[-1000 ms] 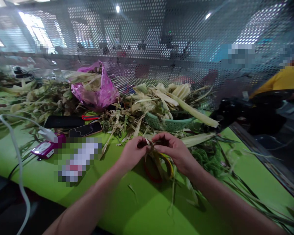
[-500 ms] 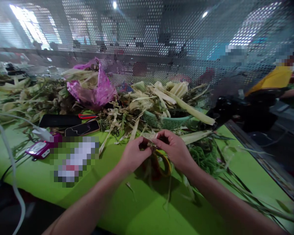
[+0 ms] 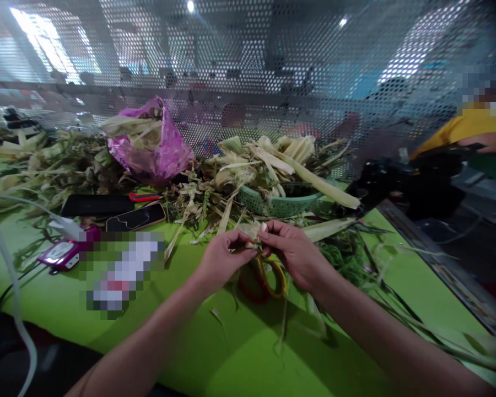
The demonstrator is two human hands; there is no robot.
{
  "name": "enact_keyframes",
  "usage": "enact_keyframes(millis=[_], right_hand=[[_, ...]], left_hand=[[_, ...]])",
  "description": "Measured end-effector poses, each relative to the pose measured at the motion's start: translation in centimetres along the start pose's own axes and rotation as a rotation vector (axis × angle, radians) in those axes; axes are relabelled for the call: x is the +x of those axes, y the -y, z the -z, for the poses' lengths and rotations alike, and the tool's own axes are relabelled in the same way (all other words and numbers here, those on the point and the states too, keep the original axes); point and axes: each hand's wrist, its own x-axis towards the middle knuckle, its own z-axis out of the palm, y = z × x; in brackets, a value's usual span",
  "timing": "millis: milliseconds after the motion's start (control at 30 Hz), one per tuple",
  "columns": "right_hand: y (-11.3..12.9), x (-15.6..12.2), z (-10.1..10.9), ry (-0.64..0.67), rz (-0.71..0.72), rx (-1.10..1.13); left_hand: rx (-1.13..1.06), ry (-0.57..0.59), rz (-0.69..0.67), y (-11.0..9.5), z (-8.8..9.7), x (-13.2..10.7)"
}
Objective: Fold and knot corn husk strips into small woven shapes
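My left hand (image 3: 225,256) and my right hand (image 3: 297,253) meet over the middle of the table. Their fingertips pinch a small pale piece of corn husk (image 3: 249,229) between them, partly hidden by the fingers. Just below, scissors lie on the tabletop; their yellow and red handle loops (image 3: 282,282) show, while the blades are out of sight. A tangle of green string (image 3: 342,264) lies to the right of my right hand. Beyond the hands stands a green plastic basket (image 3: 279,207) heaped with husks (image 3: 268,160).
A pink plastic bag (image 3: 171,154) of husks stands at the back, before a perforated metal screen (image 3: 248,60). Left are phones (image 3: 136,217), a red-handled tool (image 3: 144,197), a purple power strip (image 3: 60,255) and a white cable (image 3: 19,309). A person in yellow (image 3: 463,129) is at right.
The fingers of my right hand have shifted slightly on the husk piece, and more of the scissors' handles shows. The whole view has moved a little.
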Motion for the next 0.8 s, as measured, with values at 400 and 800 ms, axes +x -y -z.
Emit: enact_keyframes(millis=[400,800], right_hand=[[0.11,-0.11,0.26,-0.056,0.134,-0.150],[-0.44,0.10,0.60,0.004,-0.009,-0.215]], left_hand=[[-0.036,0.010,0.131,-0.07,0.00,0.17],[0.075,0.028,0.064,-0.16,0.31,0.10]])
